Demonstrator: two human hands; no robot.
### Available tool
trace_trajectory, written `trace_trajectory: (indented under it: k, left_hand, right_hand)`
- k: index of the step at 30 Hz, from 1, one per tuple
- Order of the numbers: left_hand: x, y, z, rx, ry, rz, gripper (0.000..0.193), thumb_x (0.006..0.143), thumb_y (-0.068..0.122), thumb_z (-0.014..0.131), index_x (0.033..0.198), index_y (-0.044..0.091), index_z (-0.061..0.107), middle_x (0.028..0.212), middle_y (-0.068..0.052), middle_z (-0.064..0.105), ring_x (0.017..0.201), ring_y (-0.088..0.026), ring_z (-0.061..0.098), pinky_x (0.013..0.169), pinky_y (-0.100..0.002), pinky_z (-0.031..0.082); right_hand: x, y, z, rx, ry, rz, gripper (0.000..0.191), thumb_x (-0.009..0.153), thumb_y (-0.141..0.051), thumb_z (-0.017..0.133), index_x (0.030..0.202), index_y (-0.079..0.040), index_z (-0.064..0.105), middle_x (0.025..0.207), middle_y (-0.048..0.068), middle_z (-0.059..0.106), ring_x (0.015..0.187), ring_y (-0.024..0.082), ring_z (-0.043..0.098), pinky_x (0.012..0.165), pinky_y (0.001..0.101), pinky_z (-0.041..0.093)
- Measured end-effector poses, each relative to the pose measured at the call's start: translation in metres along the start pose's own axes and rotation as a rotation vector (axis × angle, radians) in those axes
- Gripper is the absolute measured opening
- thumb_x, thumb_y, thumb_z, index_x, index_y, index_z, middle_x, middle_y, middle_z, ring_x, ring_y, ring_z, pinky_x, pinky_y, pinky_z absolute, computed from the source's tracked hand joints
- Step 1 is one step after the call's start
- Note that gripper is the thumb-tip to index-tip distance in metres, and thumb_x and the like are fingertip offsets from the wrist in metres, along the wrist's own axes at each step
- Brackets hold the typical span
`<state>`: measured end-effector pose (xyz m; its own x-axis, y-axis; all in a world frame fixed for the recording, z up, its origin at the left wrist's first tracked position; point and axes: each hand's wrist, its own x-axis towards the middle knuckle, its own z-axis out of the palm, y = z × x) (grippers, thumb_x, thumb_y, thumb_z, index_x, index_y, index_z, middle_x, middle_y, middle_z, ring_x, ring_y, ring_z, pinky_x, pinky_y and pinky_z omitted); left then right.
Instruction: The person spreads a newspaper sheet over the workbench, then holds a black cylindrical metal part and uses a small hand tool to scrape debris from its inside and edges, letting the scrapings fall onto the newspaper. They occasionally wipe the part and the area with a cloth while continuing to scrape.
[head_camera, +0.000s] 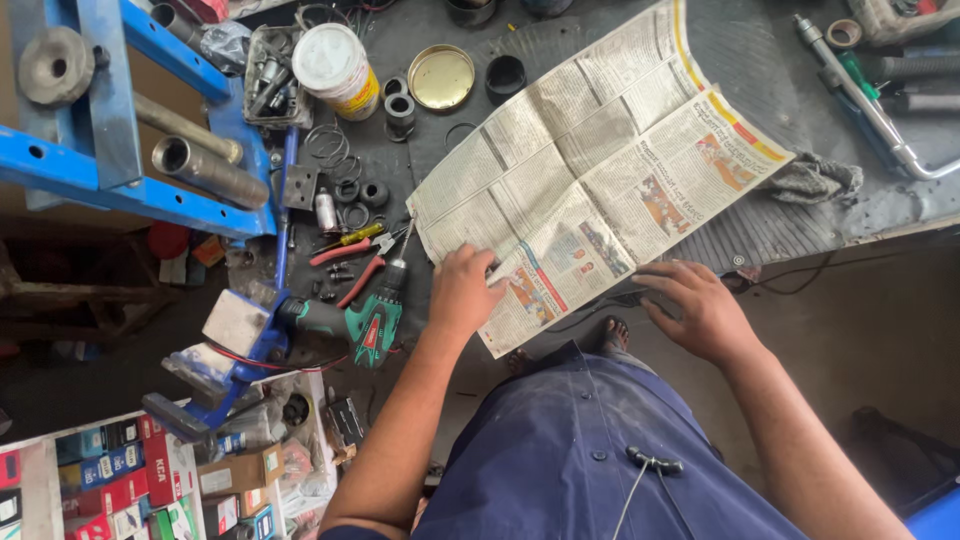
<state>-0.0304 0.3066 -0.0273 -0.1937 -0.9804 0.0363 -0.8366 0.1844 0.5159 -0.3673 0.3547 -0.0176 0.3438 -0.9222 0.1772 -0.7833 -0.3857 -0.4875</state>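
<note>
An open newspaper (600, 170) lies spread across the dark ribbed workbench (780, 215). My left hand (463, 290) rests on the paper's near left corner, fingers curled onto the sheet. Over the bench's front edge, my right hand (698, 308) hovers flat with its fingers spread, just below the paper's near right side; I cannot tell if it touches the paper. Neither hand holds anything.
A green cordless drill (365, 320) and red-handled pliers (345, 265) lie left of my left hand. A blue metal press frame (110, 150), a white tub (335, 68), rings and springs crowd the far left. A grey rag (815, 180) and a metal pipe tool (870, 110) lie at right. Cartons (130, 480) stand lower left.
</note>
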Motion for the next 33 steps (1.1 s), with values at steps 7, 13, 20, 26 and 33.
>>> trace_trajectory:
  k: [7,13,20,26,33]
  left_hand:
    - [-0.031,0.037,-0.037,-0.278,0.027,0.588,0.036,0.075,0.011,0.081,0.106,0.004,0.065,0.118,-0.014,0.069,0.112,-0.036,0.065,0.098,-0.045,0.053]
    - [-0.041,0.097,-0.042,-0.481,-0.244,0.462,0.026,0.082,0.004,0.077,0.106,0.008,0.068,0.108,-0.008,0.073,0.103,-0.031,0.071,0.09,-0.042,0.057]
    - [-0.024,0.108,-0.045,-0.489,-0.185,0.513,0.033,0.081,0.01,0.077,0.112,0.012,0.066,0.128,-0.003,0.072,0.117,-0.026,0.07,0.12,-0.052,0.042]
    - [-0.008,0.152,-0.004,-0.416,-0.475,0.609,0.068,0.077,0.045,0.083,0.136,0.018,0.065,0.163,-0.01,0.045,0.153,-0.034,0.038,0.123,-0.067,0.017]
    - [-0.004,0.177,0.034,-0.549,-0.448,0.581,0.094,0.078,0.06,0.075,0.154,0.013,0.048,0.17,-0.015,0.033,0.158,-0.034,0.031,0.123,-0.069,0.019]
  right_hand:
    - [-0.022,0.036,-0.012,0.992,0.132,0.48,0.058,0.094,-0.018,0.066,0.147,0.0,0.053,0.139,0.018,0.064,0.133,0.033,0.059,0.113,0.044,0.046]
    - [-0.012,0.016,-0.014,1.314,0.116,0.664,0.094,0.083,-0.043,0.068,0.154,-0.005,0.019,0.155,0.021,0.035,0.136,0.043,0.046,0.109,0.0581,0.043]
    - [0.003,-0.004,-0.02,2.037,0.181,0.405,0.093,0.097,-0.061,0.056,0.162,-0.001,0.027,0.162,0.022,0.038,0.148,0.037,0.038,0.119,0.0538,0.035]
    - [0.04,-0.007,-0.025,2.321,0.333,0.466,0.093,0.096,-0.064,0.051,0.157,0.003,0.033,0.156,0.025,0.044,0.141,0.04,0.044,0.113,0.0549,0.039]
    - [0.063,-0.015,-0.043,2.553,0.495,0.541,0.096,0.095,-0.069,0.045,0.151,0.008,0.04,0.148,0.028,0.05,0.132,0.043,0.05,0.107,0.0561,0.044]
